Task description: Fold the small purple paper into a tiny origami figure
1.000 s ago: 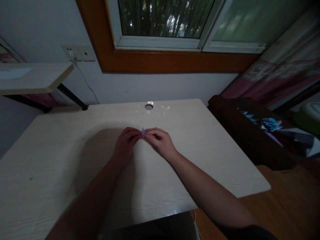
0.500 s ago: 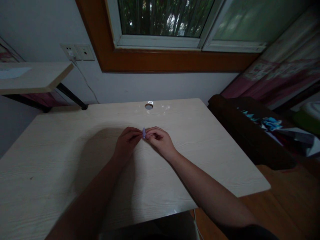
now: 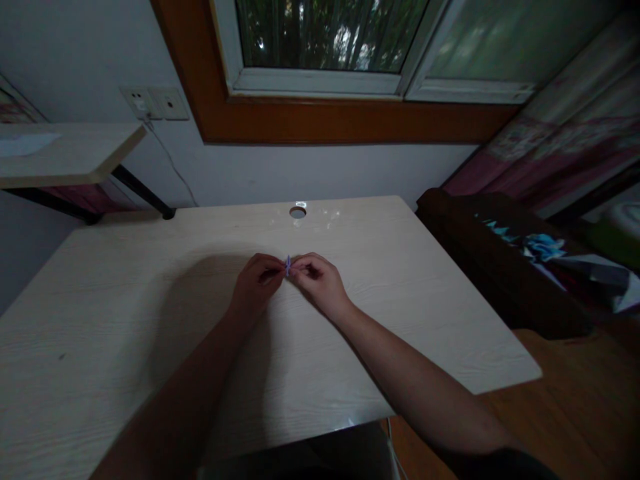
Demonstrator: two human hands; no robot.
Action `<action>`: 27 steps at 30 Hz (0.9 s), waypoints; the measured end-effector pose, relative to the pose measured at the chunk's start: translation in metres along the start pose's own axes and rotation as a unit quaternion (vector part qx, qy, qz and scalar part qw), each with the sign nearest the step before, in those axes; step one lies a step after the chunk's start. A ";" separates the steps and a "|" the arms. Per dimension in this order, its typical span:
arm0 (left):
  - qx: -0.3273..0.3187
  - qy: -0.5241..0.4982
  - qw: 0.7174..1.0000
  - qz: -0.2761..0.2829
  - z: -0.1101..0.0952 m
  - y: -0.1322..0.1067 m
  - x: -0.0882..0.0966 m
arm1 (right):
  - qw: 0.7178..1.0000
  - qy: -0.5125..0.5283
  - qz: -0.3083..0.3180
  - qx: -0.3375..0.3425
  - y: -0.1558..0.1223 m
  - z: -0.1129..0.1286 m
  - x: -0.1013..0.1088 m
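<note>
My left hand (image 3: 256, 285) and my right hand (image 3: 316, 283) meet at the middle of a pale wooden table (image 3: 125, 320). Between their fingertips sits a tiny purple piece (image 3: 287, 265), perhaps folded paper. Both hands pinch it, one from each side, with the fingers curled in. The piece is held just above the tabletop and most of it is hidden by my fingers.
A round cable hole (image 3: 297, 213) is in the table near its far edge. A second tabletop (image 3: 70, 153) stands higher at the left. A wall socket (image 3: 155, 103) with a cord is behind it. A dark couch (image 3: 500, 267) with cloths stands to the right, below the window (image 3: 330, 40).
The purple piece has turned a little between my fingertips. Both hands stay in nearly the same place.
</note>
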State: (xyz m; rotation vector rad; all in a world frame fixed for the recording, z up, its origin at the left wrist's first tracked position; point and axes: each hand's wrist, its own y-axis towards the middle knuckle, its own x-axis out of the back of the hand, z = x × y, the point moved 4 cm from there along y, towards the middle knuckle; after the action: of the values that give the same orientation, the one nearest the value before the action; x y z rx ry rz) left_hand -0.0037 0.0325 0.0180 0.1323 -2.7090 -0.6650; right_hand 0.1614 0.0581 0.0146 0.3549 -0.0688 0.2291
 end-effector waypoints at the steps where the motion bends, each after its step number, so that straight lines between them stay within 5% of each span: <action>1: 0.003 -0.003 1.000 0.001 0.000 0.000 0.000 | 1.000 -0.004 0.001 0.001 0.000 0.001 0.000; 18: 0.119 -0.036 0.992 0.003 0.012 -0.002 -0.003 | 0.995 0.041 -0.010 -0.090 0.000 -0.017 -0.001; 27: 0.124 -0.019 0.992 0.000 0.017 -0.002 -0.002 | 0.991 0.083 -0.001 -0.102 0.002 -0.024 -0.001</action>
State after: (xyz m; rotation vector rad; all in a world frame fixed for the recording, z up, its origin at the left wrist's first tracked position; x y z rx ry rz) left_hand -0.0078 0.0381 0.0023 0.1837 -2.8189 -0.3300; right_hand 0.1603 0.0680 -0.0075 0.1323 0.0718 0.2465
